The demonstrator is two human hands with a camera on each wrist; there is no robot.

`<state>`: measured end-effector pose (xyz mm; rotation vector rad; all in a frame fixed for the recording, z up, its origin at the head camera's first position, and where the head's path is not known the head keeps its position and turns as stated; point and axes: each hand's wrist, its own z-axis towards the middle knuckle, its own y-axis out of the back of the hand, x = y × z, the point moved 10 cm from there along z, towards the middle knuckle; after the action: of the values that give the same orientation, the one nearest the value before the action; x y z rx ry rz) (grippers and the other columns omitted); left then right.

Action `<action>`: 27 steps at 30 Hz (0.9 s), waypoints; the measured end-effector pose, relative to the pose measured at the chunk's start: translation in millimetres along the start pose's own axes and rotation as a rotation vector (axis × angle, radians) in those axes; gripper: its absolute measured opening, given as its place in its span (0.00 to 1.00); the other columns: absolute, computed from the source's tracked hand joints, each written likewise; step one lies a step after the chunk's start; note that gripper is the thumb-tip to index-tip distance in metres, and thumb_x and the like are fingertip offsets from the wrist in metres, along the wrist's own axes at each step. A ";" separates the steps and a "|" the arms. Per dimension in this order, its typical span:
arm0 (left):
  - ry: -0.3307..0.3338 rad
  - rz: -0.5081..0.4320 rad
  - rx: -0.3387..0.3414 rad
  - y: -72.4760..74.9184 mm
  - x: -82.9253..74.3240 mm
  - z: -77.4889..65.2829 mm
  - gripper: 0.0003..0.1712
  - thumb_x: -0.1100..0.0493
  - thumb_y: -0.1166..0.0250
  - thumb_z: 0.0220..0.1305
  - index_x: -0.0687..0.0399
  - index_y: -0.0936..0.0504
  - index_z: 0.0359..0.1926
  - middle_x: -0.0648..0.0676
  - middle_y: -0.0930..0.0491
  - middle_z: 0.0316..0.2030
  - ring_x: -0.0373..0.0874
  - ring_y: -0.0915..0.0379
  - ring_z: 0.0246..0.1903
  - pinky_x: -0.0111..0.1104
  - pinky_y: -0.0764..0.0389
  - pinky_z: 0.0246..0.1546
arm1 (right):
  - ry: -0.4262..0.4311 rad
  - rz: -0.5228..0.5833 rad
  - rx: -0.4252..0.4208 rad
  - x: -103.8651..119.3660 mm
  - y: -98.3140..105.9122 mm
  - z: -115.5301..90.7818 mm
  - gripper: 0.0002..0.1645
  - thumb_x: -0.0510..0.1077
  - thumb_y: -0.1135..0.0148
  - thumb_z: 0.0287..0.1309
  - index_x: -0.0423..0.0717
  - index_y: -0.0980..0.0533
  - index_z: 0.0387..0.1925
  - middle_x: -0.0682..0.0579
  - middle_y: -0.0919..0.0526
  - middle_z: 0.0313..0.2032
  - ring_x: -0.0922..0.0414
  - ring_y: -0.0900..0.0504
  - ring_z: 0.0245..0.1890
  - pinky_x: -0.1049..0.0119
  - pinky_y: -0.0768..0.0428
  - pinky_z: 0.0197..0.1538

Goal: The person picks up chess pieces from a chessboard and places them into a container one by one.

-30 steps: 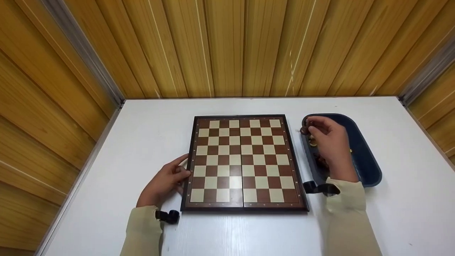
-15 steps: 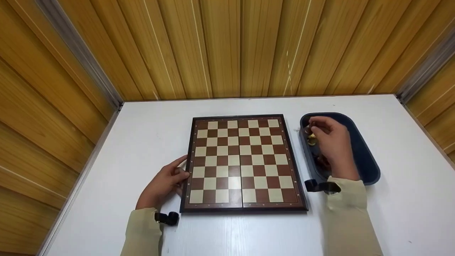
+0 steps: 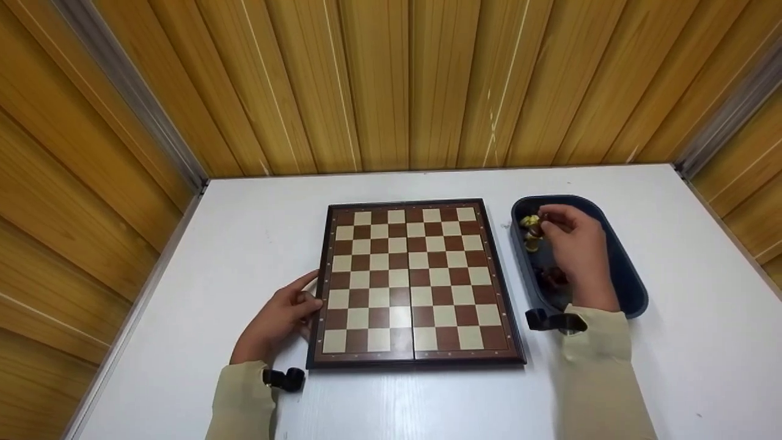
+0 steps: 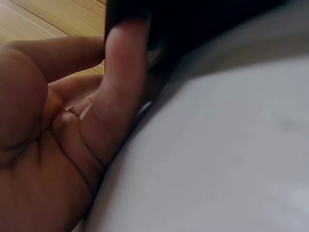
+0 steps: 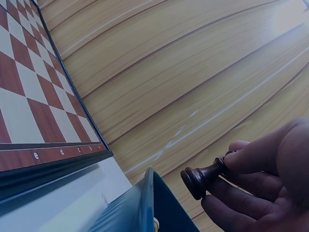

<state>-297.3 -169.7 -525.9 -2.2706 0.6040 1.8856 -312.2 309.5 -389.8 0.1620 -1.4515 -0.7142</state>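
Note:
A brown-and-cream chessboard (image 3: pixel 406 281) lies on the white table. My left hand (image 3: pixel 278 311) rests at its left side, thumb and fingers touching the dark edge, which the left wrist view shows close up. To the right of the board is a dark blue tray (image 3: pixel 624 263) holding gold (image 3: pixel 531 244) and dark red-brown chess pieces (image 3: pixel 555 276). Over the tray, my right hand (image 3: pixel 574 244) pinches a dark brown chess piece (image 5: pixel 205 178) between thumb and fingers. Its wide base points away from the hand; the fingers hide its top. My hand covers part of the tray.
The white table (image 3: pixel 263 232) ends at a wood-patterned wall (image 3: pixel 391 85) behind and panels at both sides. A narrow strip of table separates the board from the tray. Black wrist cameras sit on both cuffs, the right one (image 3: pixel 537 319) close to the board's edge.
My right hand has moved slightly right with the dark piece, from the tray's left rim to further over the tray. More gold pieces show. My left hand stays at the board's edge.

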 end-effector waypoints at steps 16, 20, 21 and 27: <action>0.024 -0.071 0.006 -0.7 2.6 -4.3 0.40 0.59 0.37 0.66 0.42 0.45 0.75 0.54 0.24 0.33 0.43 0.24 0.27 0.42 0.16 0.25 | -0.037 -0.017 0.009 -11.6 0.5 1.0 0.18 0.41 0.47 0.69 0.45 0.25 0.58 0.45 0.21 0.55 0.53 0.24 0.57 0.59 0.24 0.57; 0.009 -0.055 0.016 -0.3 1.0 -3.2 0.39 0.59 0.38 0.67 0.43 0.45 0.75 0.54 0.23 0.33 0.43 0.24 0.27 0.43 0.15 0.26 | -0.057 -0.034 0.008 -16.2 3.0 2.6 0.18 0.43 0.47 0.69 0.47 0.24 0.58 0.46 0.21 0.56 0.54 0.24 0.56 0.63 0.25 0.55; 0.009 -0.054 0.017 -0.1 1.1 -3.1 0.39 0.59 0.38 0.67 0.43 0.44 0.74 0.55 0.23 0.33 0.43 0.24 0.27 0.43 0.15 0.26 | -0.056 -0.039 0.006 -16.6 3.5 3.0 0.18 0.43 0.46 0.69 0.47 0.24 0.58 0.46 0.21 0.55 0.55 0.24 0.55 0.65 0.25 0.54; 0.007 -0.048 0.022 -0.7 0.4 -3.0 0.40 0.59 0.38 0.67 0.44 0.45 0.75 0.55 0.22 0.33 0.44 0.23 0.26 0.43 0.15 0.26 | -0.086 -0.027 0.019 -21.0 5.1 3.1 0.21 0.48 0.45 0.68 0.48 0.25 0.60 0.46 0.23 0.58 0.54 0.26 0.56 0.66 0.27 0.53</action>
<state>-294.2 -170.2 -525.7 -2.2586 0.5630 1.8406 -312.5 325.7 -404.5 0.1675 -1.5410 -0.7372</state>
